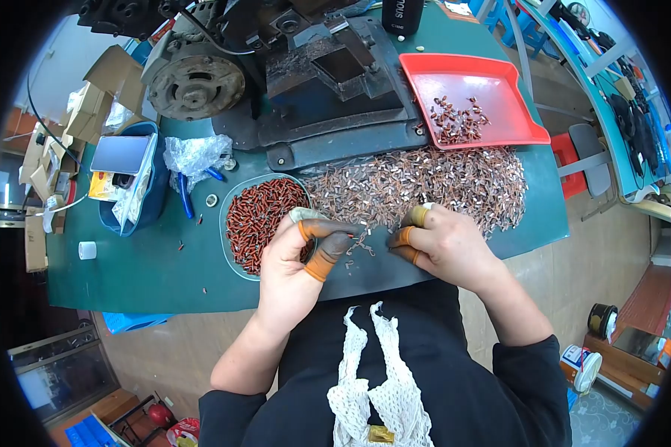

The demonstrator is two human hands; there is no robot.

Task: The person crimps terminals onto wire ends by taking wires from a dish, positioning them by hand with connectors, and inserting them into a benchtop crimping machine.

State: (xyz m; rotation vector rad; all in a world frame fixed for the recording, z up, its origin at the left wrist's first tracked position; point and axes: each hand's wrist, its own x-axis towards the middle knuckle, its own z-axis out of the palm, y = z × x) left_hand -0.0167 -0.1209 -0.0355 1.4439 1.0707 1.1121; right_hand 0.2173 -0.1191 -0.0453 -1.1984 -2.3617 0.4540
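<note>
My left hand (294,257), with orange and dark finger covers, is pinched at the right side of a green-rimmed bowl (230,249) full of small red-brown parts (265,216). A tiny reddish piece shows between its thumb and forefinger. My right hand (440,242), also in finger covers, rests at the front edge of a wide heap of small metal pieces (455,182). Its fingers are pressed together, and what they hold, if anything, is hidden. Between the two hands lie a few loose metal pieces (361,246) on the green table.
A dark metal machine (335,97) stands behind the heap. Beside it is a red tray (511,112) with more red-brown parts. To the left are a blue bin (145,197), blue-handled pliers (185,195), clear plastic wrap (194,158) and a white roll (87,250).
</note>
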